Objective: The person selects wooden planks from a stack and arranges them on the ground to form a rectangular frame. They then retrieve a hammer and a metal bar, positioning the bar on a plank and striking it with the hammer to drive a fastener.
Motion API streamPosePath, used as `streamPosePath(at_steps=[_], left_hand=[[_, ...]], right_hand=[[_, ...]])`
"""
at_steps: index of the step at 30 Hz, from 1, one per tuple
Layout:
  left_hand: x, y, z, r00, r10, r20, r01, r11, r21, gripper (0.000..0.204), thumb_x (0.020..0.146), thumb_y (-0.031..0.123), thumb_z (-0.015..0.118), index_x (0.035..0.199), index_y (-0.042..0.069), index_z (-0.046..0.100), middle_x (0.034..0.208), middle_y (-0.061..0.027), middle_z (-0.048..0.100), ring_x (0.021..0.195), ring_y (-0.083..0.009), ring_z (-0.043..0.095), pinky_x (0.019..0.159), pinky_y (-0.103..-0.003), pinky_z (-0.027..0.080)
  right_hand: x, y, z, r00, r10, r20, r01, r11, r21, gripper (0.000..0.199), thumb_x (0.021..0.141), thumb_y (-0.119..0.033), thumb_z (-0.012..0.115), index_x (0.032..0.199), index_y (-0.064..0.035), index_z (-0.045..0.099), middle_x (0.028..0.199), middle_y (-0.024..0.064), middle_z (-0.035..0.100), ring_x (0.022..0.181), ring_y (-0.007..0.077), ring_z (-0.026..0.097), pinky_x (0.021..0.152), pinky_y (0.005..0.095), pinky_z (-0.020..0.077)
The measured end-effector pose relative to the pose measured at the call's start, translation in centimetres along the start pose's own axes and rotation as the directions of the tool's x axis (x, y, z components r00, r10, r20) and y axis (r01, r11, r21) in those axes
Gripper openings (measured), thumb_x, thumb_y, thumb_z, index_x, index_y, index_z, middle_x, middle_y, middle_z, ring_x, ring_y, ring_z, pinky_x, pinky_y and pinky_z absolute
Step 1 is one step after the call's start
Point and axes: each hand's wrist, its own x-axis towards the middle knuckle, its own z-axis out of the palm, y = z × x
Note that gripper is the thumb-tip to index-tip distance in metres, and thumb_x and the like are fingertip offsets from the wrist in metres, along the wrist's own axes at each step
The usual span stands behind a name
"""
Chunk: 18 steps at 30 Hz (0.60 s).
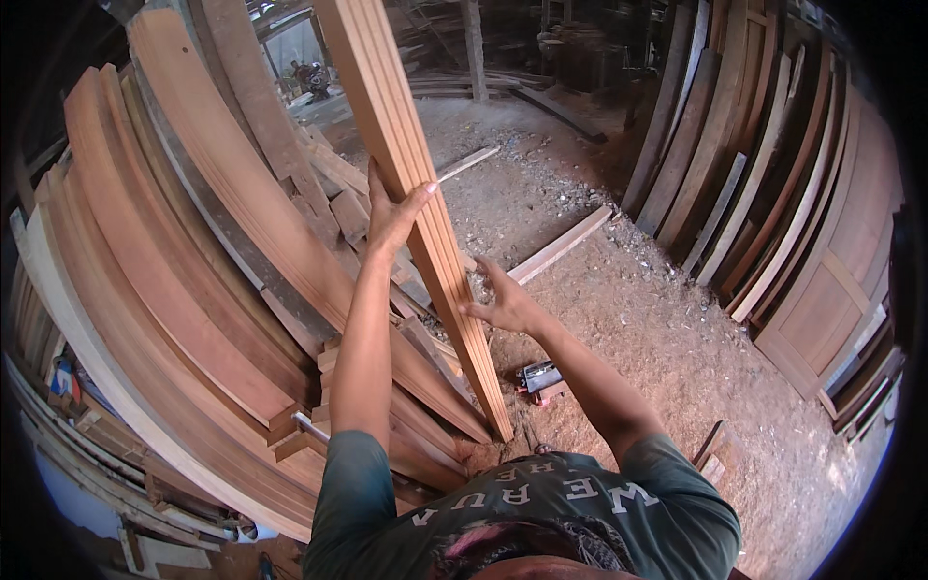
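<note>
A long reddish-brown wooden plank (pixel 425 208), with grooves running down its face, stands tilted in front of me. Its lower end rests near the floor close to my body, and its top runs out of view. My left hand (pixel 391 215) is wrapped around the plank partway up, thumb across the grooved face. Lower down, my right hand (pixel 506 302) is at the right edge, its thumb on the face and its fingers curved toward the back. Some of those fingertips are hidden.
Tall boards (pixel 174 251) lean in a row on my left. More planks and a panelled door (pixel 822 304) lean on the right. A dark power tool (pixel 537 377) sits on the sawdust-covered floor, with a loose wooden strip (pixel 561 245) beyond it. Offcuts (pixel 348 213) lie behind the plank.
</note>
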Motion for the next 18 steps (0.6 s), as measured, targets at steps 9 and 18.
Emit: streamPosePath(at_steps=[9, 18], left_hand=[[-6.5, -4.3, -0.9, 0.969, -0.13, 0.21, 0.185, 0.946, -0.268, 0.089, 0.095, 0.038, 0.067, 0.16, 0.005, 0.016, 0.161, -0.0204, 0.029, 0.15, -0.0305, 0.027, 0.12, -0.042, 0.028], [-25.0, -24.8, 5.9, 0.697, -0.406, 0.591, 0.38, 0.908, 0.177, 0.085, 0.074, 0.002, 0.072, 0.151, 0.004, 0.036, 0.144, -0.0187, 0.052, 0.133, -0.0304, 0.052, 0.106, -0.038, 0.045]], right_hand=[[-0.3, -3.6, -0.7, 0.878, 0.158, -0.451, -0.219, 0.972, -0.086, 0.057, 0.078, -0.022, 0.083, 0.106, -0.0018, 0.038, 0.086, 0.0288, 0.064, 0.081, 0.0469, 0.067, 0.069, 0.0512, 0.0528], [-7.4, -4.8, -3.9, 0.874, 0.075, -0.481, -0.084, 0.996, 0.003, 0.074, 0.077, -0.012, 0.083, 0.135, -0.0003, 0.039, 0.118, 0.0211, 0.064, 0.11, 0.0307, 0.066, 0.091, 0.0434, 0.0545]])
